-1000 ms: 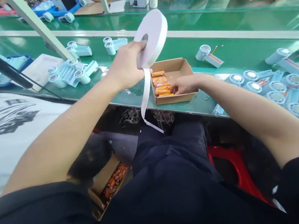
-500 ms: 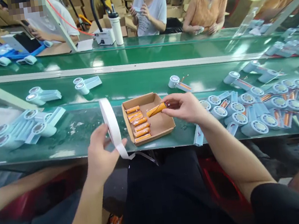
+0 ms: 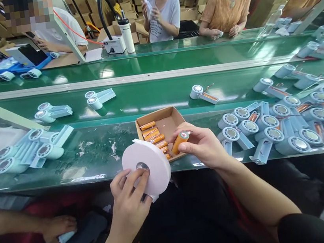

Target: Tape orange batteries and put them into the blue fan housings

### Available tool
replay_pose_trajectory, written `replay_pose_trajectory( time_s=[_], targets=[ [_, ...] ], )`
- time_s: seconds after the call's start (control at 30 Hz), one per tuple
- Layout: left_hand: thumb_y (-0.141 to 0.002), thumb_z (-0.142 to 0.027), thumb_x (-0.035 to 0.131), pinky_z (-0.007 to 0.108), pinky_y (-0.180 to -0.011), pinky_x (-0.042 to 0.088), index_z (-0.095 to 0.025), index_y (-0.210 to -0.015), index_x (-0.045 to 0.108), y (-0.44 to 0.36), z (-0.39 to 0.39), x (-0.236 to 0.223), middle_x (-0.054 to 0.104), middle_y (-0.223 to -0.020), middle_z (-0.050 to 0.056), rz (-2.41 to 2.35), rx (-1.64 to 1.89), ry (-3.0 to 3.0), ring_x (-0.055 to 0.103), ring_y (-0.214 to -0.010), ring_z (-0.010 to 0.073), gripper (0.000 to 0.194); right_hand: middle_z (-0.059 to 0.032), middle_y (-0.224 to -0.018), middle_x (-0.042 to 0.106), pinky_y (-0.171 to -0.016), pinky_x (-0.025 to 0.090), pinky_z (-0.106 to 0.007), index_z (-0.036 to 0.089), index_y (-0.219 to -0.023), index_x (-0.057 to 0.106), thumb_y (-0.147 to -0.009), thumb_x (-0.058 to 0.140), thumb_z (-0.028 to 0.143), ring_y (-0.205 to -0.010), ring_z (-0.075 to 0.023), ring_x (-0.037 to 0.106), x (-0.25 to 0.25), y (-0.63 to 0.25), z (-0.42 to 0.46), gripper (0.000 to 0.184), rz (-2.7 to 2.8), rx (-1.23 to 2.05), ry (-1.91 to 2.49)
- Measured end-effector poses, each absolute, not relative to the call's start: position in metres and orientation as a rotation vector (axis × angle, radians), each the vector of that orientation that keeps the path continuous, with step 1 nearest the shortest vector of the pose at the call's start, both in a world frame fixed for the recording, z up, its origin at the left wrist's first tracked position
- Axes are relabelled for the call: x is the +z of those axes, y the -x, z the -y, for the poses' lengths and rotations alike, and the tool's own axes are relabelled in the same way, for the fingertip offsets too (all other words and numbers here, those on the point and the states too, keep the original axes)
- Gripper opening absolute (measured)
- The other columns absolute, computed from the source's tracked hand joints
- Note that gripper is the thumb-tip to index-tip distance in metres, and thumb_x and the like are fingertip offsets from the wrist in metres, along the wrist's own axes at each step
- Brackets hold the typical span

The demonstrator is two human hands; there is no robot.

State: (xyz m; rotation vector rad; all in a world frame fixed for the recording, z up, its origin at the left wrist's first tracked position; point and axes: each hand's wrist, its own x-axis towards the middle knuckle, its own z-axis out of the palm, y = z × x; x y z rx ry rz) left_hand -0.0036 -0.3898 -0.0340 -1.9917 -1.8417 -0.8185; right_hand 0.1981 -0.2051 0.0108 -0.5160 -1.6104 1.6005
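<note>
My left hand (image 3: 131,197) grips a roll of white tape (image 3: 156,166), with fingertips at the hole in its core. The roll's flat side faces me, near the front edge of the bench. Between the thumb and fingers of my right hand (image 3: 203,144) is an orange cylindrical battery (image 3: 179,142), tilted so that its round end shows. Just behind both hands sits a shallow cardboard box (image 3: 167,116) on the bench. Several more orange batteries (image 3: 150,133) lie in a row along its left side, and the tape roll hides part of the box's near left corner.
Light-blue fan housings (image 3: 271,135) crowd the bench at right, some with batteries in their handles. More housings (image 3: 48,146) lie at left near a slanted post (image 3: 2,114). A green conveyor (image 3: 152,95) runs behind. At lower left, a neighbour's hand (image 3: 59,226) holds a light-blue piece.
My right hand has lifted a battery out of the box and drawn it nearer, turning its end toward me. My left hand has lowered the tape roll and turned its flat side to face me.
</note>
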Motion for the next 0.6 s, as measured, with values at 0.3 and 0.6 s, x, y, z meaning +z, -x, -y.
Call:
replay_pose_trajectory(
  time_s=[0.3, 0.6],
  targets=[
    [-0.089, 0.000, 0.061, 0.043, -0.101, 0.053, -0.027, -0.131, 0.072, 0.003, 0.390, -0.024, 0.082, -0.113, 0.000, 1.652, -0.676, 2.156, 0.065, -0.110, 0.0262, 0.051, -0.0041, -0.109, 0.073, -0.087, 0.054, -0.034, 0.025, -0.118, 0.062, -0.111, 0.047, 0.050, -0.097, -0.0214, 0.067, 0.039, -0.212, 0.202, 0.031, 2.236, 1.480, 0.624],
    [-0.089, -0.002, 0.068, 0.049, -0.119, 0.048, -0.027, -0.132, 0.075, 0.014, 0.399, -0.029, 0.080, -0.122, -0.001, 1.537, -0.496, 2.265, 0.057, -0.110, 0.0275, 0.050, -0.0044, -0.090, 0.066, -0.078, 0.044, -0.031, 0.020, -0.088, 0.063, -0.109, 0.055, 0.039, -0.081, -0.0184, 0.058, 0.051, -0.207, 0.192, 0.030, 2.632, 1.194, 0.369]
  ],
)
